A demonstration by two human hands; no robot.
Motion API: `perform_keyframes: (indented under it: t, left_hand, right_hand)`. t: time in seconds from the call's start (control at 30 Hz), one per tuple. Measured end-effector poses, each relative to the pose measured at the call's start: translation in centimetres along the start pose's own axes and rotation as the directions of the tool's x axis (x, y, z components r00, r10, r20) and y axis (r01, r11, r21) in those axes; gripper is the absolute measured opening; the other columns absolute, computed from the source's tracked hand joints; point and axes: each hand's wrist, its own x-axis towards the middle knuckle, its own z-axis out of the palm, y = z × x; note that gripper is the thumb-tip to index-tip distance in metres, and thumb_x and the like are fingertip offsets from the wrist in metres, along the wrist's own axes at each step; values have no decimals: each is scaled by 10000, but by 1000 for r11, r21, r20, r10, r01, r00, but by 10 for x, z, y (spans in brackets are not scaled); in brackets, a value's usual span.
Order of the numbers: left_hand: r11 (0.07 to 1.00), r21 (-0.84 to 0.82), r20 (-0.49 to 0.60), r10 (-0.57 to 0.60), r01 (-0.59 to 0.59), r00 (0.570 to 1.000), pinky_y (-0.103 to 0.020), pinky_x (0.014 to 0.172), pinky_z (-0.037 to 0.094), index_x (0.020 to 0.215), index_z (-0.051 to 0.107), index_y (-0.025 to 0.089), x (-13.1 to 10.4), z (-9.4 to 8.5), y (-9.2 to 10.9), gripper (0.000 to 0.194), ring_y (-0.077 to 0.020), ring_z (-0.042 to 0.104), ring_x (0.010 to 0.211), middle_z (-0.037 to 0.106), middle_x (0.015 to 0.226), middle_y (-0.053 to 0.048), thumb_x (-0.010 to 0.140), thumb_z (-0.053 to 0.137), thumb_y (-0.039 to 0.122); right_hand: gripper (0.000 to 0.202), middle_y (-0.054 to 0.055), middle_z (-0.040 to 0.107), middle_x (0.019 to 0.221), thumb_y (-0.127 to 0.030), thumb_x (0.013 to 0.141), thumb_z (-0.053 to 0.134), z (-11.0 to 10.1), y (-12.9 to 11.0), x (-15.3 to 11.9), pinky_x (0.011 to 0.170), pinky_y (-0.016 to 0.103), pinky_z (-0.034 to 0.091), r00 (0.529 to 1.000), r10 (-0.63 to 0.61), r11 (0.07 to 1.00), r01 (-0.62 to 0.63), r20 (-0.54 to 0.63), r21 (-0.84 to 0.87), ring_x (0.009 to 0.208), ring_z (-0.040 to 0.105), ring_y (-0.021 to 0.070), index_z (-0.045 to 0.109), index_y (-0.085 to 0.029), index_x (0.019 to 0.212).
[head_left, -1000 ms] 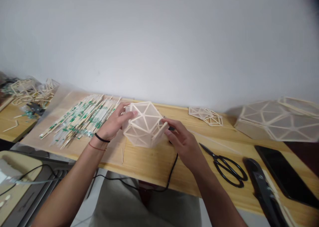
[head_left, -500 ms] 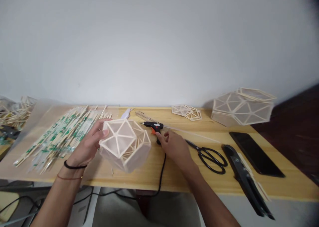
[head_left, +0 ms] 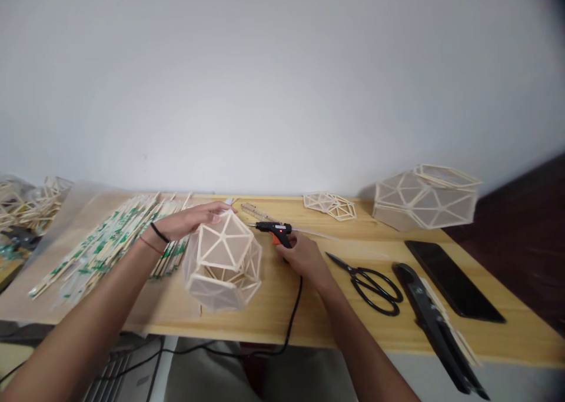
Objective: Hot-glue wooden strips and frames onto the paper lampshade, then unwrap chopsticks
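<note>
Apparently a tool-pickup step: right hand (head_left: 305, 253) wraps the handle of the glue gun (head_left: 274, 228) (red light (head_left: 281, 231) showing); left hand (head_left: 194, 219), apart from it, grips the faceted frame (head_left: 224, 255) just below. Next move likely calls for steady left hold.

Your black plastic glue gun (head_left: 282, 230) has an orange trigger (head_left: 276, 239); your whitish, wood-framed polyhedron (head_left: 224, 250) shows pale star patterns.
</note>
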Motion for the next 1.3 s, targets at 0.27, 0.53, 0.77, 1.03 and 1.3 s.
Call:
perform_keyframes:
  t: [0.27,0.53,0.77,1.03,1.3]
  left_hand:
    - [898,438,-102,104,-50,989,-481,1170,470,1442,638,296,-26,3,31,560,-343,605,1376,652,1506,-85,962,640,584]
    - [598,801,-280,377,-1,883,-585,1246,417,1527,488,304,-71,86,49,744,-386,484,1511,483,1643,-134,895,724,619]
    - [625,774,-397,358,99,845,-588,1101,521,1435,530,245,-68,106,46,633,-379,625,1316,623,1458,-144,864,726,436]
    - [950,8,-605,252,-311,756,-543,1116,507,1193,669,244,-64,71,40,383,-352,687,1218,731,1284,-82,887,657,475]
    - [812,-267,-724,187,-519,665,-597,1116,527,993,757,265,-62,74,36,354,-384,718,1194,790,1154,-65,926,544,540]
  right_hand:
    - [256,36,682,951,-409,817,693,-7,0,-20,579,283,537,990,-137,724,85,21,685,707,602,154,634,-202,954]
    - [314,16,599,842,-478,719,717,-27,-36,-34,364,178,303,960,-266,403,25,91,915,573,417,103,646,-222,885]
    - [199,-10,608,761,-347,782,829,-24,-49,-26,416,205,463,941,-339,458,172,-8,872,557,532,103,718,-188,828]
    - [320,-4,623,717,-502,918,732,-45,-56,-41,527,276,512,899,-438,721,360,-13,591,570,603,139,694,-188,872]
    - [260,29,623,762,-456,921,692,-51,-78,-43,567,292,455,831,-538,792,442,141,421,679,573,177,686,-211,835]
